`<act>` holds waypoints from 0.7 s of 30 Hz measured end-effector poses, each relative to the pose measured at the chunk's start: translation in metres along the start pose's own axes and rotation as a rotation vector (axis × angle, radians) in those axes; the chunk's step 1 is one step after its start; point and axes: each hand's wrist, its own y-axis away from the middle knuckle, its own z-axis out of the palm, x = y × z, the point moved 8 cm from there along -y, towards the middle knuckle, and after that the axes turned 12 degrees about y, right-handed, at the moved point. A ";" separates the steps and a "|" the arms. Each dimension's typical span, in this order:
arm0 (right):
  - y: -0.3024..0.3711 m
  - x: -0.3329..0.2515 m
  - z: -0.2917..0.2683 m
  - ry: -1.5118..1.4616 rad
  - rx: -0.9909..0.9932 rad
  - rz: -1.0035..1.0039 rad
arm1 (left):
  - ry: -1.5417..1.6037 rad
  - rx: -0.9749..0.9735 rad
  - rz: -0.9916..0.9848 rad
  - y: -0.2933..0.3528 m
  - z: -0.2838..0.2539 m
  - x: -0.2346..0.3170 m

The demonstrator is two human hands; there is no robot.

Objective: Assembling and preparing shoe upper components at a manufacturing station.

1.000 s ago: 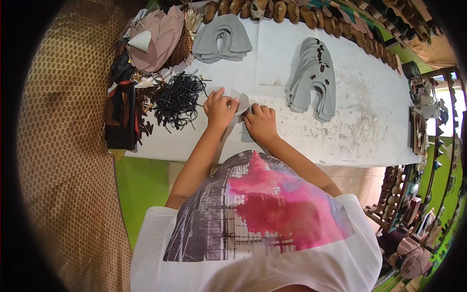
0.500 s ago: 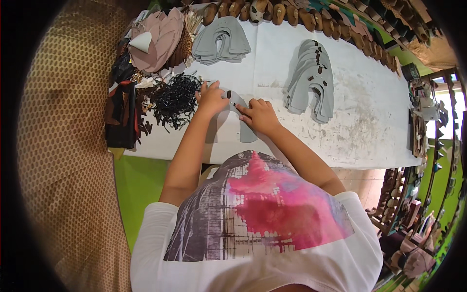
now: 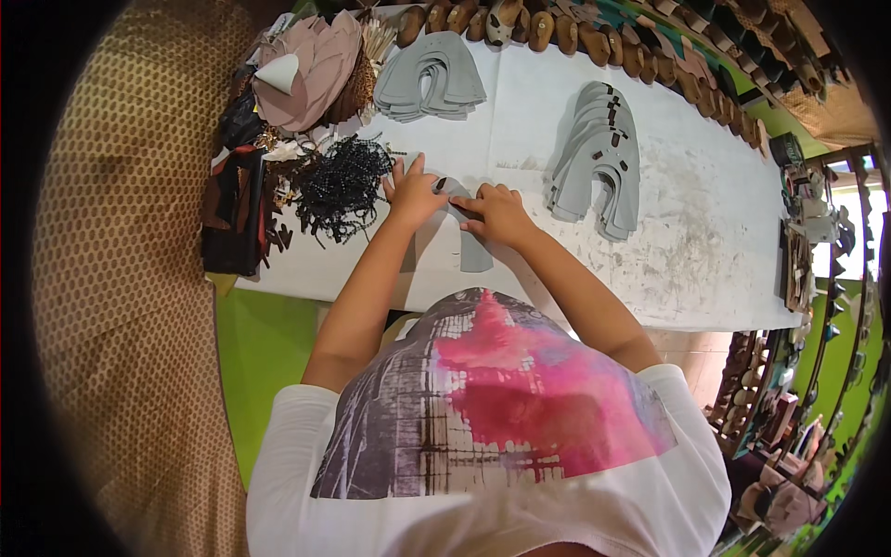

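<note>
Head view showed both hands pressed flat, fingers spread, on a grey cut piece lying near the middle of the white table. The left hand pinned its left part beside the black cord pile; the right hand held the right part. Steady, even pressure from both palms would have kept the piece from sliding.

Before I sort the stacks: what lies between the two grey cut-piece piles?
Only bare white tabletop separates the fanned pile from the slotted pile in the head view.
</note>
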 end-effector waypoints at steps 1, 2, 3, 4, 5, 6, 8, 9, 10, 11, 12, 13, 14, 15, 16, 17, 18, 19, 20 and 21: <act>-0.002 0.001 0.002 0.013 -0.012 -0.010 | 0.001 -0.001 -0.001 0.000 0.002 -0.001; -0.003 -0.001 0.001 0.027 -0.025 -0.022 | 0.032 0.009 -0.002 -0.001 0.003 -0.003; -0.004 -0.001 0.000 0.029 -0.027 -0.024 | 0.063 0.020 -0.003 -0.002 0.005 -0.006; -0.005 -0.002 -0.001 0.063 -0.038 -0.043 | 0.065 0.020 -0.005 -0.001 0.007 -0.009; -0.006 -0.003 -0.003 0.097 -0.047 -0.059 | 0.100 0.038 0.005 -0.001 0.006 -0.010; -0.006 -0.002 -0.004 0.097 -0.047 -0.059 | 0.134 0.055 0.015 -0.001 0.006 -0.010; -0.007 -0.004 -0.006 0.161 -0.043 -0.108 | 0.163 0.046 0.018 -0.001 0.007 -0.010; -0.008 -0.003 -0.007 0.161 -0.042 -0.106 | 0.191 0.036 0.021 0.000 0.006 -0.008; -0.008 -0.004 -0.008 0.194 -0.038 -0.126 | 0.190 0.035 0.024 0.000 0.006 -0.008; -0.008 -0.007 -0.009 0.228 -0.035 -0.149 | 0.190 0.038 0.029 0.001 0.007 -0.008; -0.007 -0.008 -0.010 0.227 -0.033 -0.147 | 0.189 0.040 0.035 0.001 0.007 -0.008; -0.007 -0.010 -0.009 0.271 -0.044 -0.141 | 0.188 0.039 0.037 0.002 0.007 -0.009; -0.007 -0.012 -0.008 0.314 -0.054 -0.136 | 0.200 0.043 0.047 0.003 0.006 -0.010; -0.006 -0.017 -0.008 0.314 -0.053 -0.134 | 0.213 0.046 0.056 0.003 0.005 -0.010; -0.003 -0.022 -0.009 0.365 -0.028 -0.120 | 0.212 0.045 0.059 0.005 0.005 -0.012; 0.000 -0.026 -0.010 0.417 -0.002 -0.103 | 0.216 0.065 0.069 0.007 0.004 -0.011; 0.001 -0.032 -0.007 0.418 -0.001 -0.097 | 0.220 0.085 0.080 0.008 0.003 -0.011; 0.003 -0.035 -0.007 0.410 0.036 -0.062 | 0.220 0.082 0.086 0.009 0.005 -0.010; 0.004 -0.039 -0.008 0.400 0.072 -0.026 | 0.226 0.109 0.107 0.011 0.003 -0.008; 0.005 -0.041 -0.009 0.366 0.090 0.006 | 0.233 0.135 0.128 0.013 0.002 -0.006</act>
